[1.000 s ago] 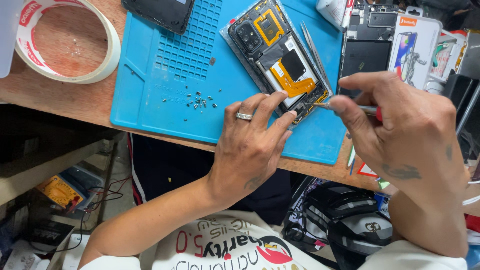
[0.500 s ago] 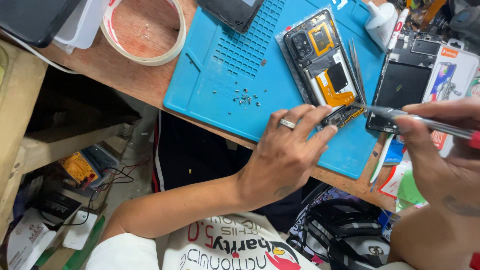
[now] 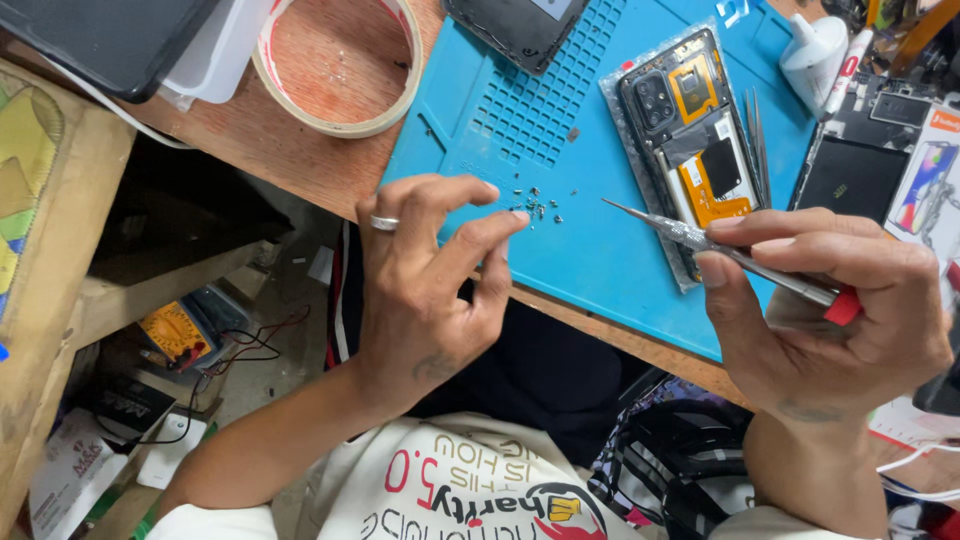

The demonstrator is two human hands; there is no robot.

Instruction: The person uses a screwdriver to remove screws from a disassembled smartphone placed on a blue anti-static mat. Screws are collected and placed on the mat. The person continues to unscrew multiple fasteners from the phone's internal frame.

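Blue mat point(image 3: 600, 250): left hand point(image 3: 425, 285) pinching at screws point(image 3: 535, 208); right hand point(image 3: 830, 310) grips screwdriver point(image 3: 720, 250).

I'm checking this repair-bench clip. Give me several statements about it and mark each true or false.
1. The right hand holds a screwdriver. True.
2. The left hand rests flat on the phone. False: it is at the tiny screws on the blue mat, apart from the phone.
3. The phone's back is off, showing its insides. True.
4. The tape roll lies on the mat. False: it lies on the wooden table, beside the mat.
5. Tweezers lie beside the phone. True.
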